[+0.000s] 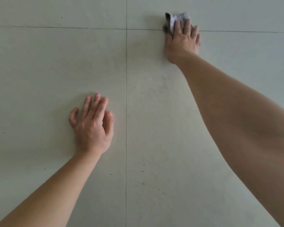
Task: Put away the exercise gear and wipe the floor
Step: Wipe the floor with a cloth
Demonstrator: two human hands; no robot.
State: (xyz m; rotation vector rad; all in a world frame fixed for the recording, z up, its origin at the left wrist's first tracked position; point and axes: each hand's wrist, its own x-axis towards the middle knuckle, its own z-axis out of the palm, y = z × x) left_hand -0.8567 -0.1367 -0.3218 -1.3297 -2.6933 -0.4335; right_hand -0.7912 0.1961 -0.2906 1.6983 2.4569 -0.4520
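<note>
A crumpled grey cloth (175,19) lies on the pale tiled floor (56,63) at the upper right. My right hand (183,40) is stretched far forward and presses flat on the cloth with straight fingers; only the cloth's far and left edges show past the fingertips. My left hand (92,125) rests palm down on the floor at the lower left, fingers straight and a little spread, holding nothing. No exercise gear is in view.
Dark grout lines (126,95) cross the floor, one running away from me at the centre and one running across near the top. Small dark specks (143,183) of dirt dot the tile near me, right of centre.
</note>
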